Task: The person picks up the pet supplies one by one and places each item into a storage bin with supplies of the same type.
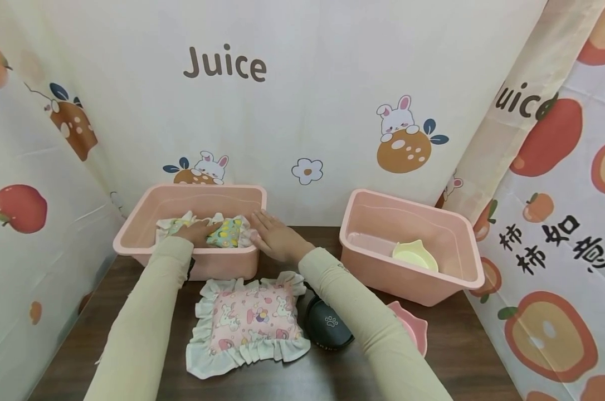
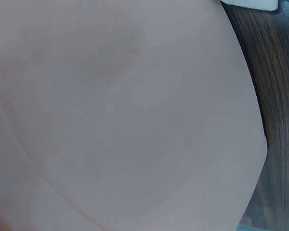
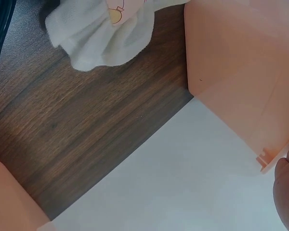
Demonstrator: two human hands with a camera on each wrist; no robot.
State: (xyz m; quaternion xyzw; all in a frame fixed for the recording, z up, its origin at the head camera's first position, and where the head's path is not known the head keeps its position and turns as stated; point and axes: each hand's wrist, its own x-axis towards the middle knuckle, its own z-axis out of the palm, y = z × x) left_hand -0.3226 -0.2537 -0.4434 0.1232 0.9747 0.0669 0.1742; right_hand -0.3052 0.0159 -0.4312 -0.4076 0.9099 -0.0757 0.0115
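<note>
In the head view, a ruffled cushion (image 1: 227, 233) with a green and yellow print lies inside the left pink bin (image 1: 182, 256). My left hand (image 1: 198, 231) reaches over the bin's front rim and rests on this cushion, fingers pointing right. At the bin's right rim is my right hand (image 1: 278, 238), its fingers straight and laid over the rim beside the cushion's white ruffle. The right wrist view catches part of the right hand (image 3: 286, 187) against the rim of the bin (image 3: 231, 62). Only the bin's pale pink wall (image 2: 149, 125) fills most of the left wrist view.
A pink ruffled cushion (image 1: 252, 317) lies on the dark wooden table (image 1: 252, 384). Right of it sits a black bowl (image 1: 327, 328) with a paw print, partly under my right sleeve, then a pink bowl (image 1: 416, 328). A second pink bin (image 1: 398, 278) holds a yellow bowl (image 1: 414, 256).
</note>
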